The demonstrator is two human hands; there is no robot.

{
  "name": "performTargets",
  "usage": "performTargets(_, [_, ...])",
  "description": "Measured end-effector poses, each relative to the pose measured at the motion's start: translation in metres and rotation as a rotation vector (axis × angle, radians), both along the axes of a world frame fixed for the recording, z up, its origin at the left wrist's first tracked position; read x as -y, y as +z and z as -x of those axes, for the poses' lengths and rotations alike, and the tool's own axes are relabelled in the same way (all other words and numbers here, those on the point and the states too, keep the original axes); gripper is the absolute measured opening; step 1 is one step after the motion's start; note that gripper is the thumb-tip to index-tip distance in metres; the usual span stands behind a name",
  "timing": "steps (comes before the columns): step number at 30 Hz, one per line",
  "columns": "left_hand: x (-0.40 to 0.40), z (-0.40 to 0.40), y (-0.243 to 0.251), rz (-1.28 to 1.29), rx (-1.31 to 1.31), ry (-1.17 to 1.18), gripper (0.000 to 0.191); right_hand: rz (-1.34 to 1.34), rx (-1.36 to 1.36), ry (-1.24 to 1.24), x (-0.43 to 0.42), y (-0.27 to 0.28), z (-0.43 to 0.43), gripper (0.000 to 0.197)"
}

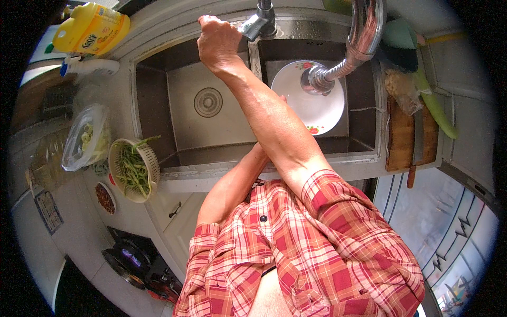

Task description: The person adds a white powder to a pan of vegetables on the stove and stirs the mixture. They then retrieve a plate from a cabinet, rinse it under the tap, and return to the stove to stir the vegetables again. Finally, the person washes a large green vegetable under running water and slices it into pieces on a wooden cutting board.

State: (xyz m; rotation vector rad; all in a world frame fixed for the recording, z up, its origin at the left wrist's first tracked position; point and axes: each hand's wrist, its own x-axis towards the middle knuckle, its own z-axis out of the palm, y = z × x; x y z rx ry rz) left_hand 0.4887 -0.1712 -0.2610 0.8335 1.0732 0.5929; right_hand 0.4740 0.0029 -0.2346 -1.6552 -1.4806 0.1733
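My right arm crosses over my left, and my right hand [218,41] is closed at the end of the metal faucet lever [253,28], beyond the left sink basin [214,130]. Most of my left hand [283,99] is hidden under the right forearm; a fingertip shows at the rim of a white dish [326,109] with red flower prints. That dish is in the right basin [360,123], directly beneath the spray head [317,80] of a flexible metal spout. Whether water runs is not clear.
Left of the sink stand a plastic basket [152,174] of green beans, a plastic bag [75,148] of vegetables and a yellow jug [93,29]. At right, a cleaver [418,138] lies on a wooden board [400,138]. A lit gas burner [130,255] is at lower left.
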Motion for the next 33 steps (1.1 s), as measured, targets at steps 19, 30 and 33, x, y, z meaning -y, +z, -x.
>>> performTargets(19, [0.007, -0.010, -0.008, -0.178, 0.030, 0.221, 0.055, 0.009, 0.040, 0.020, 0.000, -0.002, -0.003, 0.024])
performTargets(30, [0.014, -0.004, -0.043, -0.120, 0.254, 0.135, 0.049, 0.057, 0.075, 0.072, 0.002, 0.009, -0.007, 0.010])
performTargets(33, [0.021, 0.000, -0.081, -0.016, 0.504, -0.067, 0.047, 0.044, 0.082, 0.068, 0.003, 0.008, -0.005, 0.010])
